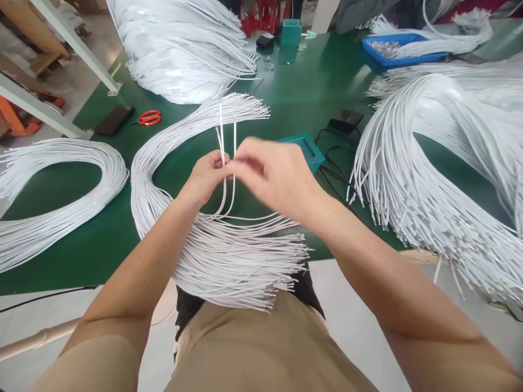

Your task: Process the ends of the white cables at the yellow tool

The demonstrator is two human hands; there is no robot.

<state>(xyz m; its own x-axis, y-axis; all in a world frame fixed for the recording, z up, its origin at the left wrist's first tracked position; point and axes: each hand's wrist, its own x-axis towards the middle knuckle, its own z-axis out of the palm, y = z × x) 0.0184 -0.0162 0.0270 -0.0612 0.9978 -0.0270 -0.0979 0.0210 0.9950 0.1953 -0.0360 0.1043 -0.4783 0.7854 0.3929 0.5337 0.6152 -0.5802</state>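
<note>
My left hand (pixel 208 173) is closed on a few white cables (pixel 222 130), whose ends stick up above the fingers. Close against it, my right hand (pixel 272 169) pinches at the same spot, its fingers slightly blurred. One white strand runs up just beside the right fingertips. Below the hands these strands curve down into a large curved bundle of white cables (pixel 241 256), which bends round to the left. Its near ends, with small metal tips, hang over the table edge above my lap. What exactly lies between the right fingertips is too small to make out.
The green table (pixel 327 76) carries another looped cable bundle (pixel 61 218) at left, a large heap (pixel 180 49) behind and a tall pile (pixel 441 120) at right. Red-handled scissors (pixel 150 117), a teal device (pixel 306 151) with black leads and a blue tray (pixel 408 57) lie about.
</note>
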